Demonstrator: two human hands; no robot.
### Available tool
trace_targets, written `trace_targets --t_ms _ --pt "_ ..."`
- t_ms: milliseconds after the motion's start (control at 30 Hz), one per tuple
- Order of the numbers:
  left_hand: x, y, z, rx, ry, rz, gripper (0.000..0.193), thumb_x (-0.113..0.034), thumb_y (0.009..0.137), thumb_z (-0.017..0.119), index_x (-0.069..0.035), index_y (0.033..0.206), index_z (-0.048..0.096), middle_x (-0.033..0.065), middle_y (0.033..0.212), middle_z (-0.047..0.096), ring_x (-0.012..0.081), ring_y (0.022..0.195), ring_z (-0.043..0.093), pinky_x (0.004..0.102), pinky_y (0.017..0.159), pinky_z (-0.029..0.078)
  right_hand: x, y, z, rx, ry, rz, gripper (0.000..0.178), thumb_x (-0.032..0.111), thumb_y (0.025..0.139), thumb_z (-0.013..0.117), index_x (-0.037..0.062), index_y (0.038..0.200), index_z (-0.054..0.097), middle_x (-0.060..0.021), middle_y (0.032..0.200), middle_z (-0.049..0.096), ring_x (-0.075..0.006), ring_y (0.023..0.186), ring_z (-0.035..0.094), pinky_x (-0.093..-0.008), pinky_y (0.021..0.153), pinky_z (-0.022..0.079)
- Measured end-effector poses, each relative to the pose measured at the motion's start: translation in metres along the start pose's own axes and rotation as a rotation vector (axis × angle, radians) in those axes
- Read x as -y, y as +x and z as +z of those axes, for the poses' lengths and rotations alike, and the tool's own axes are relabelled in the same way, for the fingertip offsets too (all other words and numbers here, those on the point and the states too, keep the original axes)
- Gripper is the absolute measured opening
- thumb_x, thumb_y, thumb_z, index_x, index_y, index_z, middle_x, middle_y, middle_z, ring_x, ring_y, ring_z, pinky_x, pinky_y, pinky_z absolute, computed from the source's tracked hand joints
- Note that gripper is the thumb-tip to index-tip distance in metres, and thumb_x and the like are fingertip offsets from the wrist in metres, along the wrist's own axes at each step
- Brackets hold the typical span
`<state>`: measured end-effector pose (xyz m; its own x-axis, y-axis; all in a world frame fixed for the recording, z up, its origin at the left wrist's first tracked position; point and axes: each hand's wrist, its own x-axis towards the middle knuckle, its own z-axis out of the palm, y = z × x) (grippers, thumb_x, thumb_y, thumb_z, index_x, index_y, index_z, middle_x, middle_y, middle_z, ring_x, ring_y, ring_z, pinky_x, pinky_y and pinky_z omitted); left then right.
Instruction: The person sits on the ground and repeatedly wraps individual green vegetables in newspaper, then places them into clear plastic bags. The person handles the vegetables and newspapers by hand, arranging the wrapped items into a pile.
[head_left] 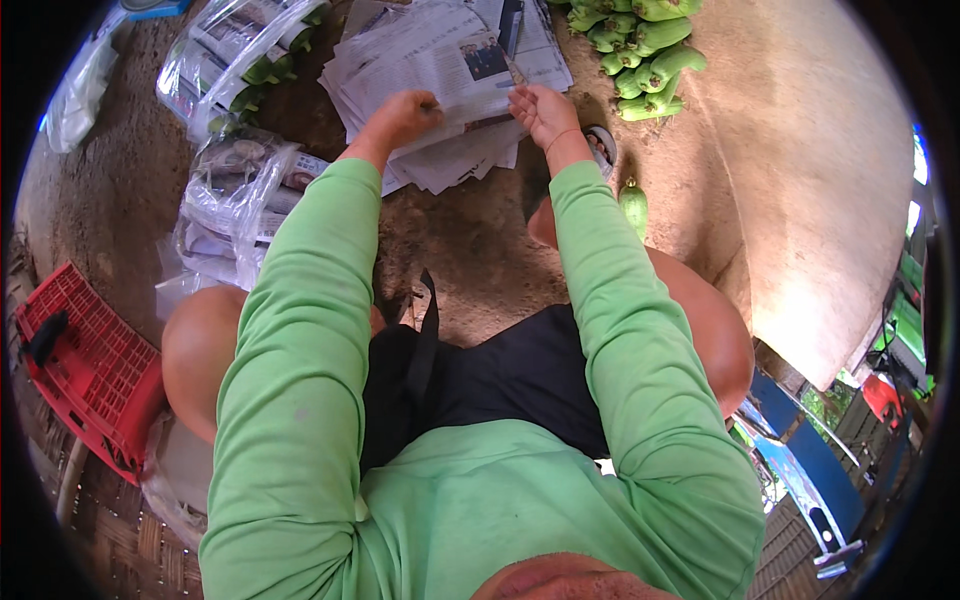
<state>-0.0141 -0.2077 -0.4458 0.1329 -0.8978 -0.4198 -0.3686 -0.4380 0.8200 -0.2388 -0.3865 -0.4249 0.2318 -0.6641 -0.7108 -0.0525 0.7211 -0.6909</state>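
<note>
A loose stack of newspaper sheets (440,70) lies on the dirt floor in front of me. My left hand (405,115) rests on the stack as a closed fist, pinching the near edge of a sheet. My right hand (540,112) is at the same sheet's right edge, fingers curled on the paper. Both arms are in light green sleeves reaching forward from the lower edge. A pile of green fruit (645,50) sits just right of the newspapers, and one more green fruit (634,205) lies near my right forearm.
Clear plastic bags holding paper-wrapped green fruit (235,65) lie at the left, with another bagged bundle (240,200) below. A red plastic crate (85,365) stands at the far left. A pale concrete slab (830,200) fills the right side.
</note>
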Motion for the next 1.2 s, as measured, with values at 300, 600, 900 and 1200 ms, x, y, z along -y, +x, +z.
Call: trace_targets --t_ms 300,600,900,1200 --pt "0.009 0.001 0.015 -0.329 0.039 -0.131 0.032 -0.023 0.091 0.072 -0.003 0.116 0.076 0.0237 0.106 0.076 0.0407 0.105 0.073 0.0485 0.092 0.056 -0.050 -0.060 0.078 0.319 -1.874 -0.941 0.059 0.030 0.093 0.070 0.0204 0.149 0.056 -0.0073 0.136 0.063 -0.0346 0.132 0.059 -0.0729 0.107 0.038" --pt "-0.028 -0.016 0.043 -0.311 0.349 0.073 0.049 -0.027 0.084 0.074 -0.014 0.130 0.059 0.0157 0.113 0.077 0.0383 0.114 0.070 0.0572 0.100 0.044 -0.029 -0.035 0.073 0.516 -1.918 -0.887 0.035 0.014 0.088 0.068 0.0100 0.123 0.065 -0.0103 0.122 0.070 -0.0361 0.121 0.064 -0.0732 0.104 0.040" --pt "-0.141 -0.038 -0.030 -0.411 0.206 0.448 0.099 -0.032 0.072 0.087 -0.001 0.154 0.039 0.0212 0.113 0.074 0.0430 0.105 0.071 0.0492 0.090 0.055 0.162 -0.159 0.144 0.603 -2.116 -0.704 0.048 0.034 0.066 0.084 0.0005 0.099 0.076 -0.0251 0.103 0.076 -0.0423 0.102 0.073 -0.0475 0.091 0.059" --pt "-0.290 -0.143 -0.104 -0.286 -0.999 0.348 0.063 -0.026 0.080 0.085 -0.001 0.132 0.058 0.0117 0.113 0.072 0.0243 0.097 0.073 0.0396 0.090 0.059 0.288 -0.253 0.108 0.201 -1.144 -1.257 0.081 0.054 0.098 0.069 0.0036 0.157 0.046 -0.0183 0.164 0.043 -0.0302 0.147 0.048 -0.0460 0.120 0.039"
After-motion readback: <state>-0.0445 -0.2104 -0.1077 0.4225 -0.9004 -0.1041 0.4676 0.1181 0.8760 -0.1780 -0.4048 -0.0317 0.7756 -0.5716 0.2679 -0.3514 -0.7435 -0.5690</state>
